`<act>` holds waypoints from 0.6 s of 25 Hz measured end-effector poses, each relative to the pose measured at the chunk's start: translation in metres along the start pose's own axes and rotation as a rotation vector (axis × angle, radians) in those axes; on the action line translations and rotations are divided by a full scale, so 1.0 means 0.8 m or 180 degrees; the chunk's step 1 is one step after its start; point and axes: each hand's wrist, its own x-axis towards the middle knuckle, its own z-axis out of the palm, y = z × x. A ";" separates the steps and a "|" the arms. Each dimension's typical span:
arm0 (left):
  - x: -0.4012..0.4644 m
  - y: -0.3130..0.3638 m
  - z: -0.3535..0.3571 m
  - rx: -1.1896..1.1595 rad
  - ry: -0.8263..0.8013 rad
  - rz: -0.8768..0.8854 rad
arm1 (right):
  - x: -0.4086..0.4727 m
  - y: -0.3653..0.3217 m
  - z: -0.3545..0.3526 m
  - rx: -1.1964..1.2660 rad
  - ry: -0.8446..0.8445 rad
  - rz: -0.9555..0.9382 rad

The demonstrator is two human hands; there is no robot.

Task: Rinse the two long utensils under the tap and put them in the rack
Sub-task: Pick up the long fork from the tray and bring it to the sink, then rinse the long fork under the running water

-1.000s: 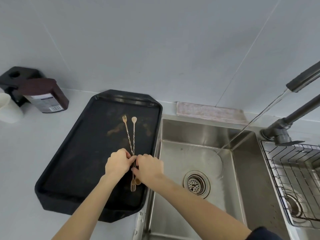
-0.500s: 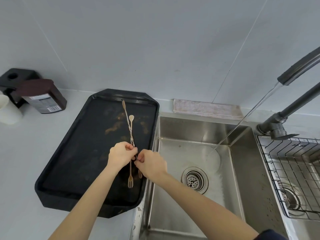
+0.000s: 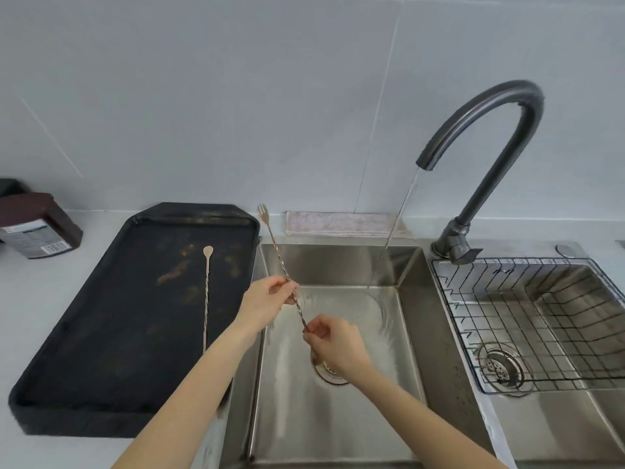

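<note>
A long twisted gold utensil with a fork tip point(image 3: 274, 245) is held over the left sink basin point(image 3: 341, 411), slanting from upper left to lower right. My left hand point(image 3: 267, 301) pinches its middle and my right hand point(image 3: 334, 343) grips its lower end above the drain. The second long utensil point(image 3: 206, 292), with a small spoon tip, lies lengthwise on the black tray point(image 3: 101, 350). Water runs from the dark curved tap point(image 3: 487, 106) into the basin's back right corner, away from the held utensil. The wire rack point(image 3: 527, 319) sits in the right basin.
A folded cloth point(image 3: 341, 223) lies behind the sink. A dark brown container point(image 3: 37, 228) stands at the far left on the white counter. The black tray has brownish smears on it.
One utensil has been lifted off the tray and carried right over the sink, both hands on it. The other utensil stays on the tray. The view has shifted right.
</note>
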 end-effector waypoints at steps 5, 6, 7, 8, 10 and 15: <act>-0.003 0.039 0.059 -0.0285 -0.0279 0.0157 | -0.028 0.055 -0.046 -0.0176 0.0107 0.0067; -0.002 0.047 0.069 -0.0317 -0.0326 0.0189 | -0.032 0.065 -0.054 -0.0209 0.0096 0.0109; -0.002 0.056 0.079 -0.0326 -0.0362 0.0224 | -0.034 0.074 -0.061 -0.0197 0.0107 0.0163; 0.000 0.066 0.089 -0.0324 -0.0394 0.0252 | -0.036 0.082 -0.069 -0.0162 0.0119 0.0245; 0.004 0.083 0.104 -0.0332 -0.0415 0.0308 | -0.037 0.097 -0.081 -0.0151 0.0143 0.0373; 0.025 0.123 0.135 -0.0449 -0.0403 0.0269 | -0.035 0.119 -0.104 -0.0037 0.0103 0.0437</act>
